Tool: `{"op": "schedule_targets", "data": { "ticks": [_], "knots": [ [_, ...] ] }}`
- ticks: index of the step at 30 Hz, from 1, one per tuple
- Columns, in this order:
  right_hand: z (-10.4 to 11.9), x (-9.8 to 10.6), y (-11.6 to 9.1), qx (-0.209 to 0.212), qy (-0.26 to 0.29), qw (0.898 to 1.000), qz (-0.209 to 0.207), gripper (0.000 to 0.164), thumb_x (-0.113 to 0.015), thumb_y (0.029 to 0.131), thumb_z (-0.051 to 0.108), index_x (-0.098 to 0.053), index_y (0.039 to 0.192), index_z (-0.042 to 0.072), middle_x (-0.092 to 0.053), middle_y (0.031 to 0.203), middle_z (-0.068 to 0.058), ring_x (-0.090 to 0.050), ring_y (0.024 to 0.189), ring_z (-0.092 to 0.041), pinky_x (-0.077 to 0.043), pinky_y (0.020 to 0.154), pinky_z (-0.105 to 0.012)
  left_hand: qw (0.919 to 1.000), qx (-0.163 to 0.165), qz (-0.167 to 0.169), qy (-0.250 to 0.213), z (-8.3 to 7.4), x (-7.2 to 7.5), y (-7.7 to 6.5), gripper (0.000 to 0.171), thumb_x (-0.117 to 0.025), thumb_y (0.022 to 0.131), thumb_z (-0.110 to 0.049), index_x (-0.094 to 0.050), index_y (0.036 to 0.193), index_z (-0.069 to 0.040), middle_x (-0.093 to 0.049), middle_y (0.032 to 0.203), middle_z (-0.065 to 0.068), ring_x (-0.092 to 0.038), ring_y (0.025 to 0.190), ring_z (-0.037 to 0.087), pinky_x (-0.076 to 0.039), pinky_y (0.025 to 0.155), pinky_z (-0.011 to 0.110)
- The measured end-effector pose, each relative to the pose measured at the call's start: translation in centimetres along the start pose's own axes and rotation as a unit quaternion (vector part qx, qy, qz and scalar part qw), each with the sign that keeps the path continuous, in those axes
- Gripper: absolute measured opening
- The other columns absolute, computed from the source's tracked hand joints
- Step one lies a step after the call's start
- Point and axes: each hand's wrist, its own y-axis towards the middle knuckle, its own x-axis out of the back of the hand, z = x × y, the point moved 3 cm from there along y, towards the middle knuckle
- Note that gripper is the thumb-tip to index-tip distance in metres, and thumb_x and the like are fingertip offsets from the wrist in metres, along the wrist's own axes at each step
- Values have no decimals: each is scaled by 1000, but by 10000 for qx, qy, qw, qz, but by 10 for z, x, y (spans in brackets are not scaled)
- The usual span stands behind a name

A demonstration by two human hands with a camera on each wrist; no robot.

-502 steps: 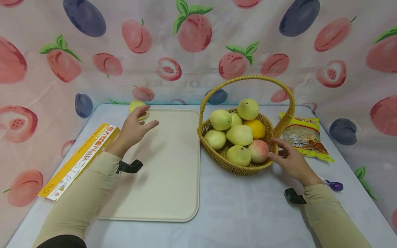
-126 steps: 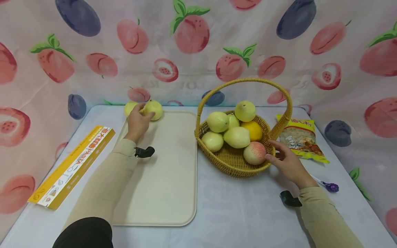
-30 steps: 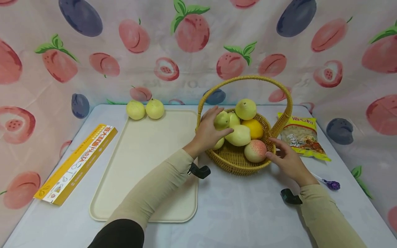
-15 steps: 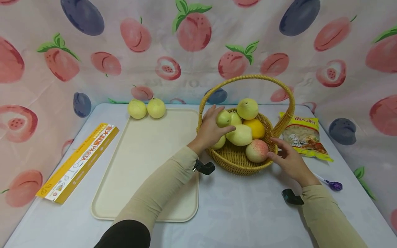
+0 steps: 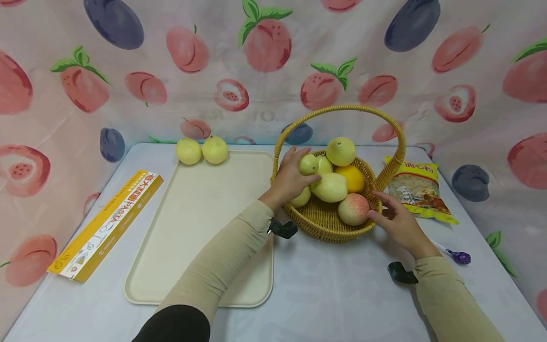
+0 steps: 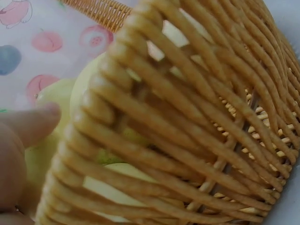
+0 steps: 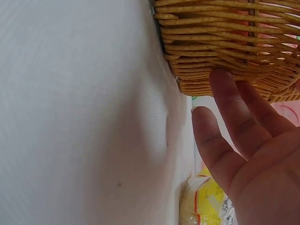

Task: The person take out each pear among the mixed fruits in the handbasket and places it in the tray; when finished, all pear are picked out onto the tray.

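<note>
Fruit (image 5: 308, 164), round and pale green, sits in the left part of the basket (image 5: 318, 223). The left hand (image 5: 292, 179) is curled around it, with the thumb on the near side. The right hand (image 5: 399, 223) is loosely open, its fingers touching the outside of the basket, and holds no fruit. To do this well, squeeze softly and lift slowly, so the others don't roll. Mind the tall handle (image 5: 339, 108); a bump could tip things. The right hand should press just enough to stop the basket sliding.

The basket also has four more pale green fruits (image 5: 340, 151), an orange fruit (image 5: 353, 178) and a pink peach (image 5: 353, 209). Two pale fruits (image 5: 215, 149) sit side by side at the far left corner of the tray (image 5: 205, 204).
</note>
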Motion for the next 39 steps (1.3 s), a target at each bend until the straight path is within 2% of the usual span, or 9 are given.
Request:
{"op": "schedule_targets", "data": {
  "ticks": [5,11,16,22,26,30,39],
  "knots": [
    [1,0,0,40,34,10000,-11,72,-61,101,40,-31,156,6,-29,155,-28,-36,130,-51,-36,101,-68,9998,-106,-161,9,0,-1,-1,71,-76,91,-30,-42,153,-23,-19,163,10,-25,147,27,-39,108,42],
    [2,1,-1,58,9,10000,-17,72,-60,101,40,-30,156,6,-30,154,-29,-40,126,-51,-39,98,-67,9982,-506,-323,-94,0,-2,-4,70,-75,92,-33,-43,153,-20,-27,160,10,-34,142,26,-41,106,39],
    [1,1,0,37,58,10000,0,72,-60,101,41,-30,157,6,-29,155,-28,-37,129,-51,-36,100,-68,9959,-777,-340,-299,-2,0,-8,69,-74,92,-37,-45,152,-20,-34,157,5,-45,131,22,-46,99,36],
    [1,1,0,21,99,9999,30,73,-61,101,40,-29,157,6,-28,156,-28,-34,132,-52,-34,102,-68,9929,-992,-323,-565,-6,2,-12,66,-75,91,-37,-49,149,-20,-42,151,3,-52,119,20,-48,93,35],
    [2,1,0,34,38,10000,23,72,-60,101,40,-29,157,7,-29,155,-29,-40,127,-50,-39,99,-67,9908,-1155,-168,-685,-11,0,-13,66,-76,90,-37,-51,147,-18,-46,148,1,-52,119,18,-49,93,32],
    [0,1,1,66,-48,10000,12,72,-59,101,41,-29,157,7,-31,153,-29,-45,122,-49,-43,95,-65,9902,-1269,78,-584,-14,-3,-14,64,-74,91,-39,-51,147,-17,-49,147,0,-53,119,15,-49,93,30],
    [-2,1,1,141,-82,9999,-7,71,-59,101,40,-30,157,6,-33,153,-29,-47,119,-47,-44,93,-62,9920,-1153,470,-217,-16,-6,-15,66,-69,95,-43,-46,151,-17,-47,150,2,-53,123,17,-48,95,31]
  ]
}}
